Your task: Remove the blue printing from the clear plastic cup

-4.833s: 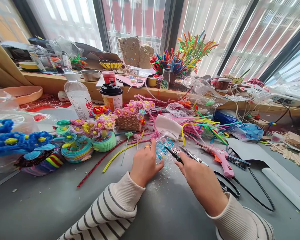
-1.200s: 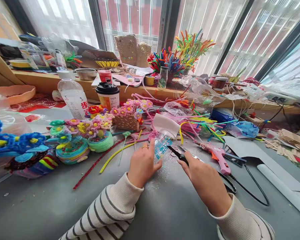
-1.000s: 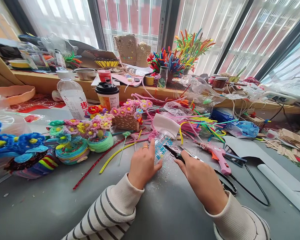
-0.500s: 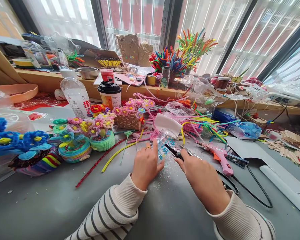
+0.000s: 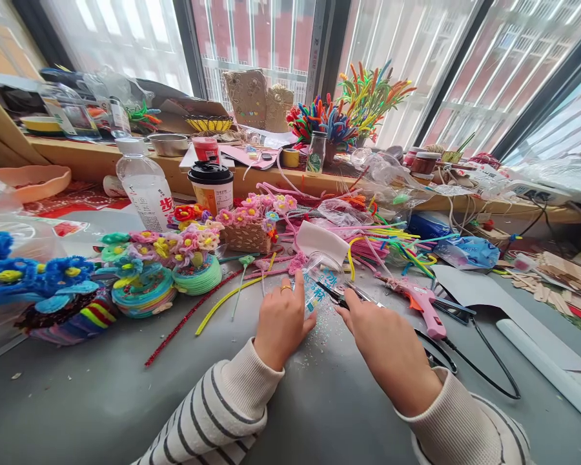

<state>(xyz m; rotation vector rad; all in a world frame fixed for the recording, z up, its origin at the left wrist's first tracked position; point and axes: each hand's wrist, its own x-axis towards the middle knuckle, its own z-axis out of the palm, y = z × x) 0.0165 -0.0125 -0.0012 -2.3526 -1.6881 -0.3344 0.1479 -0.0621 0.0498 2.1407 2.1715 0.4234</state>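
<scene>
A clear plastic cup [image 5: 312, 290] with blue lettering lies on its side on the grey table. My left hand [image 5: 281, 318] wraps around its near left side, index finger stretched along it and thumb at the base. In my right hand [image 5: 385, 342] is a craft knife [image 5: 330, 292] with a black blade, gripped from above. Its blade lies against the cup's printed wall; whether it has pierced the plastic I cannot tell. Small glitter flecks [image 5: 319, 336] are scattered below the cup. Just past my right fingers is a metal tool [image 5: 365, 294], partly hidden.
To the right lies a pink glue gun [image 5: 423, 307] with its black cord. Pipe-cleaner flower pots [image 5: 142, 294] line the left, near a water bottle [image 5: 142, 184] and a lidded paper cup [image 5: 212, 187]. Loose pipe cleaners [image 5: 368, 242] pile up behind the plastic cup.
The whole view has shifted slightly. Both hands keep nearly the same hold, and the knife blade stays against the cup's wall.
</scene>
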